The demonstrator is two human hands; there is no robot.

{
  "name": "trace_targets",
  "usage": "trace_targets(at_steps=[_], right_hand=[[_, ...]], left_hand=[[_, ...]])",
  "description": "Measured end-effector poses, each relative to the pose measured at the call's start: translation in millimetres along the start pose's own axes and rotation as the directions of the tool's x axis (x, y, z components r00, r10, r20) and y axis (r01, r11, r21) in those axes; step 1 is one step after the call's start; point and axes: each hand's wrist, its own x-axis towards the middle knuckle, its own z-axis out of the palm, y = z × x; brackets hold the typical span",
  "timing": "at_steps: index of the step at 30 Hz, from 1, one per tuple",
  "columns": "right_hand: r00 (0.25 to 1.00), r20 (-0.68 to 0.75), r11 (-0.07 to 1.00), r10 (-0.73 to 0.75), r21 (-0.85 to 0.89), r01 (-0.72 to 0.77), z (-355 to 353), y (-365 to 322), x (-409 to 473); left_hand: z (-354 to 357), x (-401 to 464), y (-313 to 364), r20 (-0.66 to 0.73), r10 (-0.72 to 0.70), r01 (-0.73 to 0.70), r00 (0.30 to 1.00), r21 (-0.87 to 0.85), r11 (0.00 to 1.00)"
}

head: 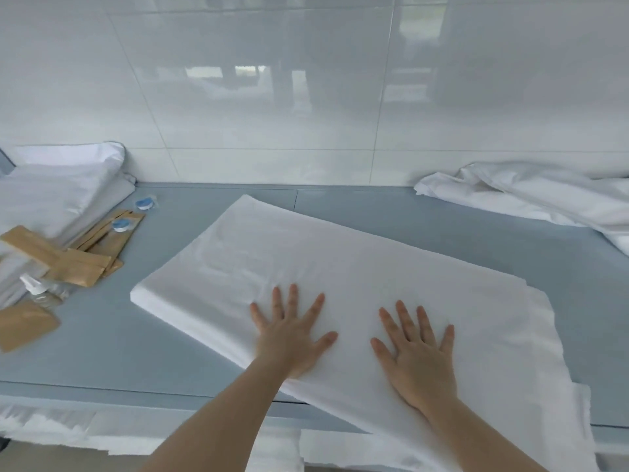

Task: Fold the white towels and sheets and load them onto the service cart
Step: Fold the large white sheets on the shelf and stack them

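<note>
A folded white sheet (326,264) lies at an angle across the blue-grey table top (510,247), its near right part hanging over the front edge. My left hand (292,332) and my right hand (417,356) both press flat on its near half, fingers spread and straight, a short gap between them. A loose, unfolded white sheet (531,195) is bunched at the back right against the wall. A stack of folded white linen (58,195) sits at the far left.
Brown paper packets (85,257) lie beside the left stack, with two small blue-lidded cups (119,225) and a clear bottle (44,291). A white tiled wall (306,97) closes off the back. More white fabric (102,430) shows on a lower level under the table's front edge.
</note>
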Motion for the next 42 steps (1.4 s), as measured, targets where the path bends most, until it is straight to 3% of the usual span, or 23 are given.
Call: trace_targets(at_steps=[4, 7, 11, 14, 17, 24, 32, 36, 42], right_hand=[[0.990, -0.011, 0.990, 0.139, 0.004, -0.139, 10.4, -21.3, -21.3], [0.992, -0.026, 0.991, 0.125, -0.041, -0.126, 12.4, -25.0, -12.4], [0.982, -0.018, 0.979, -0.188, -0.089, 0.186, -11.6, 1.6, 54.1], [0.896, 0.082, 0.881, -0.436, -0.166, 0.443, -29.7, 7.3, 96.4], [0.857, 0.117, 0.845, -0.502, -0.147, 0.515, -24.1, 4.1, 104.5], [0.921, 0.093, 0.919, -0.378, -0.084, 0.386, -15.6, -3.4, 76.0], [0.992, -0.010, 0.992, -0.127, -0.028, 0.127, 3.4, -29.4, 36.4], [0.999, -0.019, 0.999, -0.040, 0.001, 0.040, 8.1, -44.4, 25.5], [0.996, -0.022, 0.995, 0.086, 0.049, -0.085, 10.5, -70.2, 7.7]], left_hand=[[-11.5, 24.1, -11.2, 0.023, 0.191, -0.192, 0.981, 0.033, 0.981], [-15.4, 39.5, -16.3, 0.026, 0.275, -0.276, 0.961, 0.059, 0.959], [-15.0, 54.1, -19.4, 0.030, 0.327, -0.328, 0.945, 0.078, 0.941], [-13.7, 58.8, -23.2, 0.023, 0.371, -0.371, 0.929, 0.073, 0.926], [-13.1, 62.9, -27.8, 0.021, 0.400, -0.401, 0.916, 0.075, 0.913], [-18.1, 72.8, -34.8, 0.035, 0.503, -0.504, 0.864, 0.110, 0.857], [-28.2, 94.4, -37.7, 0.063, 0.577, -0.578, 0.814, 0.178, 0.796], [-27.7, 99.2, -35.7, 0.048, 0.449, -0.449, 0.892, 0.208, 0.869], [-27.4, 90.3, -27.5, -0.001, 0.096, -0.094, 0.995, 0.215, 0.972]])
